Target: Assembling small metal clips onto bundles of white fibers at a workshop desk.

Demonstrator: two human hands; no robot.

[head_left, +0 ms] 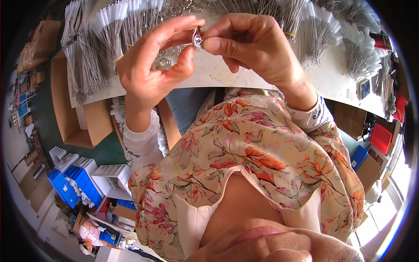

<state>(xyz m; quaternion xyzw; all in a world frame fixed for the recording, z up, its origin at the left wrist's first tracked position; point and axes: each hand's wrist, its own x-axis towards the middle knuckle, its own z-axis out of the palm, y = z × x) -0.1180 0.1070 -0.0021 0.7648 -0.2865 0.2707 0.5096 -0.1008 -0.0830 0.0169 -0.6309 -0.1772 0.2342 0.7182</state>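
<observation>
Above the near edge of the table, both my hands meet at a shiny metal ring [197,38] with smaller wire loops clustered on its lower part. My left hand [150,63] holds it upright between the tips of thumb and index finger. From the other side, the thumb and bent index finger of my right hand [257,48] pinch the same ring at its loops. Loose metal rings [164,63] lie on the table behind my left hand, and more rings [185,6] are heaped at the far edge.
Bundles of thin wire brushes with white bristles [109,22] crowd the far side of the white table [244,78], with more bundles [321,35] on the right. A cardboard box [70,109] and blue and white crates [80,181] stand at lower left. Farther back is another person [89,233].
</observation>
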